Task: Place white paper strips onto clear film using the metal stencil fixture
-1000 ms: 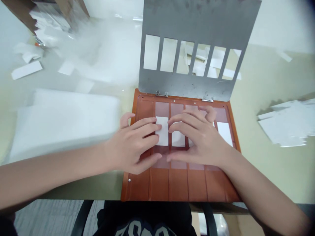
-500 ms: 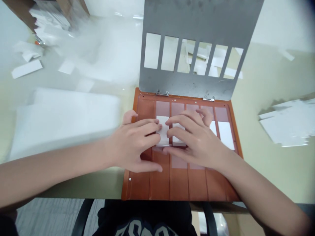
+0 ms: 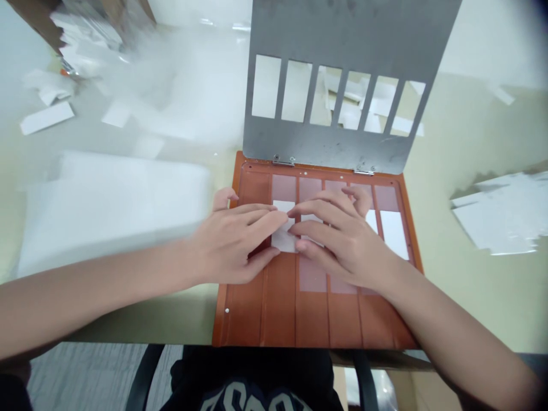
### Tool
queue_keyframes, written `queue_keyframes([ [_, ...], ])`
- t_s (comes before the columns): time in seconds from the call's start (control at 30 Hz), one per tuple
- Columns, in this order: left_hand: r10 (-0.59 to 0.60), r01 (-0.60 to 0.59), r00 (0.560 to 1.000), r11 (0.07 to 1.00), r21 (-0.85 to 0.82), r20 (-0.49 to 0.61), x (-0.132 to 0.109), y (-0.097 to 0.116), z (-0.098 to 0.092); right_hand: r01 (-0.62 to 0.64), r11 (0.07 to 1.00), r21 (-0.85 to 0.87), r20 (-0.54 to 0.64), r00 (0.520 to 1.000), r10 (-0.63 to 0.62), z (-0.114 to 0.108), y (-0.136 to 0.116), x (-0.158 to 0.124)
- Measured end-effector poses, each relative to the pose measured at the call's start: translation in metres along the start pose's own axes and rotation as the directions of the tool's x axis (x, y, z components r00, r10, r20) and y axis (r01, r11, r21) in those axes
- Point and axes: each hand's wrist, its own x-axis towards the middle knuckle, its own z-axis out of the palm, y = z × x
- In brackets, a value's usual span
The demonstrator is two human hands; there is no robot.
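Observation:
A small white card (image 3: 283, 242) lies in a slot of the orange-brown slotted board (image 3: 278, 319). My left hand (image 3: 242, 242) reaches over it from the left, fingers stretched out with the tips on the card and the thumb at its lower left corner. From the other side, my right hand (image 3: 338, 234) arches with its fingers apart. Its fingertips touch the card's right edge, and it partly hides the neighbouring cards. Another white card (image 3: 394, 234) sits at the right end of the row. Pinkish clear film pieces (image 3: 312, 275) lie above and below the cards.
Hinged to the board's far edge, a grey metal plate (image 3: 325, 34) with a row of rectangular openings stands raised. A white sheet stack (image 3: 115, 211) lies left, and a pile of white cards (image 3: 505, 214) right. Loose white pieces (image 3: 47, 118) and clear plastic lie further back.
My left thumb has moved up toward the card, and its fingers have come closer together and further over it. My right thumb has risen slightly from below the card's lower edge.

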Motion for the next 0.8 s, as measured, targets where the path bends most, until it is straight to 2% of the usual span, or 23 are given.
queue_keyframes([
  [0.13, -0.007, 0.007, 1.0, 1.0, 0.011, -0.013, 0.0, -0.0003, -0.0004, -0.02, 0.999, 0.027, -0.025, 0.999, 0.021, 0.0005, -0.0001, 0.001],
  [0.3, -0.036, 0.036, 0.999, 0.999, -0.028, -0.006, -0.001, -0.0005, 0.0007, -0.047, 0.998, -0.053, -0.055, 0.998, 0.044, 0.0039, -0.0006, 0.0041],
  [0.6, -0.057, 0.055, 0.997, 0.998, -0.042, -0.052, -0.0021, 0.0017, 0.0036, 0.008, 0.977, -0.214, -0.05, 0.999, -0.019, 0.006, -0.0004, 0.0058],
  [0.73, -0.038, 0.036, 0.997, 0.999, -0.019, -0.061, -0.0025, 0.0014, 0.0044, 0.003, 0.983, -0.186, -0.061, 0.998, -0.015, 0.0074, -0.0026, 0.0066],
  [0.8, -0.005, 0.008, 0.995, 1.0, 0.028, -0.1, -0.0031, 0.0032, 0.0032, -0.006, 0.986, -0.164, -0.067, 0.998, -0.005, 0.0089, -0.0034, 0.0065],
])
